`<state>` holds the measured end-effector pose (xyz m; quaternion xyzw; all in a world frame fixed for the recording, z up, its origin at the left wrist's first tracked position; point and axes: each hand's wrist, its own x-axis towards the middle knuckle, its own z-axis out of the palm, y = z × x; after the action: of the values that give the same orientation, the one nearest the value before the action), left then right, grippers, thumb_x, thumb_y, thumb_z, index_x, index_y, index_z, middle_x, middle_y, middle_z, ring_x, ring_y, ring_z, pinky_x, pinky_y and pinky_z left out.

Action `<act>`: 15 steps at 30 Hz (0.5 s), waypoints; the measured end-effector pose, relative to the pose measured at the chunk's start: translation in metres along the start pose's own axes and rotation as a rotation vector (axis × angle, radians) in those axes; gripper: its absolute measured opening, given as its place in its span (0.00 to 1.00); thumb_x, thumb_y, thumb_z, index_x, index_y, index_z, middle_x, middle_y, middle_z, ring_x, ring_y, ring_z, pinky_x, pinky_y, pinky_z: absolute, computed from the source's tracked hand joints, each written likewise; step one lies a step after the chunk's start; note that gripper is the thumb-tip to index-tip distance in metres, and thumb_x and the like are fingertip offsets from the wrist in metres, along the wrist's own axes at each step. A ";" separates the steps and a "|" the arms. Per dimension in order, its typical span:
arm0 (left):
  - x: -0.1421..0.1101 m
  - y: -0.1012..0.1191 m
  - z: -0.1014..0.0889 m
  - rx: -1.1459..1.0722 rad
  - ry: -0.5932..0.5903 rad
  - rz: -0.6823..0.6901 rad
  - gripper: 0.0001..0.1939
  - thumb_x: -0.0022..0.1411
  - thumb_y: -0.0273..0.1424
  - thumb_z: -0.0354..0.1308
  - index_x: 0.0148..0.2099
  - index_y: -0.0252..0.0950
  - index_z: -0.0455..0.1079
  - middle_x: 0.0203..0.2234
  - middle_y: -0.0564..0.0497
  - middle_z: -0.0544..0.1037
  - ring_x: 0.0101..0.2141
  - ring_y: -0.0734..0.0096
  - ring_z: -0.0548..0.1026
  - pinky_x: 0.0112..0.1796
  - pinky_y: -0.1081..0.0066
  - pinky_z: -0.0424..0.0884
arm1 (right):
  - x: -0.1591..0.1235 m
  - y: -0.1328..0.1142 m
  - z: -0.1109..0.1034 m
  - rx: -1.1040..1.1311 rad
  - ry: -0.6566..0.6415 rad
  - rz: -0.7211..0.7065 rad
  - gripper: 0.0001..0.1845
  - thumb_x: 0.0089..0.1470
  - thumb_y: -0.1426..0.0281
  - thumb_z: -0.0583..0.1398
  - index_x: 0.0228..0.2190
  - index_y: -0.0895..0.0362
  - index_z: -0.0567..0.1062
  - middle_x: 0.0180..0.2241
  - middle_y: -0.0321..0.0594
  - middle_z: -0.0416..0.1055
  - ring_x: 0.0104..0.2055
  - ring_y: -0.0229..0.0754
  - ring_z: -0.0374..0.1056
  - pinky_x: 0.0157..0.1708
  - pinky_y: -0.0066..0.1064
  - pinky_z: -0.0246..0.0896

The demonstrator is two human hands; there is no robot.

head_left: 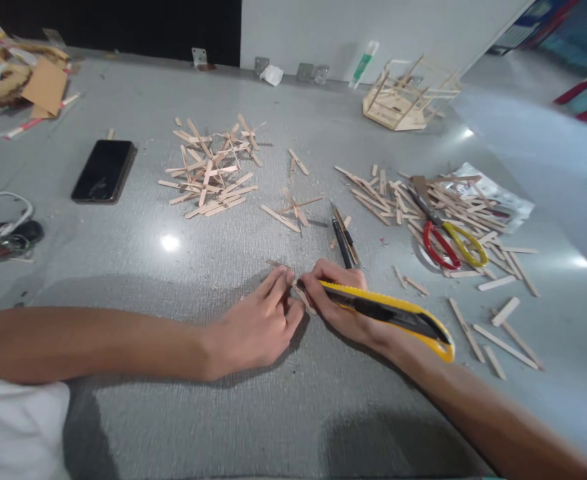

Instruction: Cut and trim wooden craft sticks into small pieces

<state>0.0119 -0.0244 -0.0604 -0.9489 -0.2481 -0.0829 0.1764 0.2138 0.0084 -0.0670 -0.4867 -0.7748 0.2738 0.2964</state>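
In the head view, my right hand (338, 300) is closed around a yellow and black box cutter (398, 317). Its front end points left, at a small wooden craft stick (303, 298). My left hand (261, 320) pinches that stick against the grey table, its fingertips close to the cutter's tip. The blade itself is hidden by my fingers. Just beyond my right hand lie a black pen (342, 241) and a thin pointed tool beside it. A few loose sticks, some crossed over each other (296, 205), lie farther off.
One pile of craft sticks (213, 170) lies at centre back, another (453, 207) at right under red-and-yellow-handled scissors (454, 245). A phone (104, 171) rests at left, near a cable and small electronics. A stick frame (406, 100) and glue tube (363, 65) stand by the back panel.
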 end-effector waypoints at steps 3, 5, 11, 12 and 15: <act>0.001 0.000 0.000 -0.008 0.005 0.002 0.22 0.66 0.33 0.53 0.53 0.17 0.73 0.45 0.29 0.82 0.55 0.39 0.76 0.63 0.48 0.59 | 0.000 -0.003 0.000 -0.036 0.018 -0.030 0.21 0.67 0.62 0.56 0.22 0.53 0.61 0.17 0.29 0.60 0.19 0.33 0.56 0.23 0.29 0.53; 0.002 0.001 -0.001 -0.019 -0.024 -0.010 0.23 0.67 0.32 0.53 0.53 0.16 0.74 0.46 0.29 0.81 0.55 0.39 0.76 0.63 0.48 0.59 | -0.001 -0.005 -0.001 -0.021 0.002 -0.050 0.20 0.67 0.64 0.55 0.23 0.52 0.61 0.18 0.28 0.58 0.19 0.32 0.55 0.22 0.28 0.51; 0.004 0.002 -0.005 -0.017 -0.074 -0.013 0.21 0.68 0.28 0.50 0.53 0.17 0.75 0.46 0.31 0.81 0.54 0.41 0.76 0.62 0.48 0.60 | -0.003 -0.006 -0.005 0.017 -0.062 -0.070 0.18 0.67 0.67 0.55 0.24 0.53 0.60 0.18 0.27 0.55 0.18 0.31 0.53 0.21 0.26 0.50; 0.004 0.001 -0.005 -0.016 -0.075 -0.013 0.21 0.67 0.28 0.50 0.53 0.17 0.75 0.46 0.31 0.81 0.54 0.40 0.76 0.62 0.48 0.60 | -0.004 -0.005 -0.005 0.016 -0.067 -0.074 0.18 0.67 0.67 0.55 0.24 0.53 0.60 0.18 0.26 0.54 0.18 0.31 0.52 0.21 0.26 0.50; 0.005 0.001 -0.004 -0.017 -0.073 -0.016 0.21 0.67 0.28 0.51 0.53 0.16 0.76 0.46 0.30 0.81 0.54 0.40 0.76 0.62 0.48 0.61 | -0.003 -0.004 -0.006 0.020 -0.074 -0.101 0.18 0.67 0.68 0.55 0.24 0.53 0.59 0.19 0.26 0.54 0.18 0.31 0.52 0.21 0.26 0.50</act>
<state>0.0161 -0.0244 -0.0553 -0.9507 -0.2612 -0.0518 0.1587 0.2170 0.0046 -0.0604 -0.4337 -0.8060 0.2840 0.2856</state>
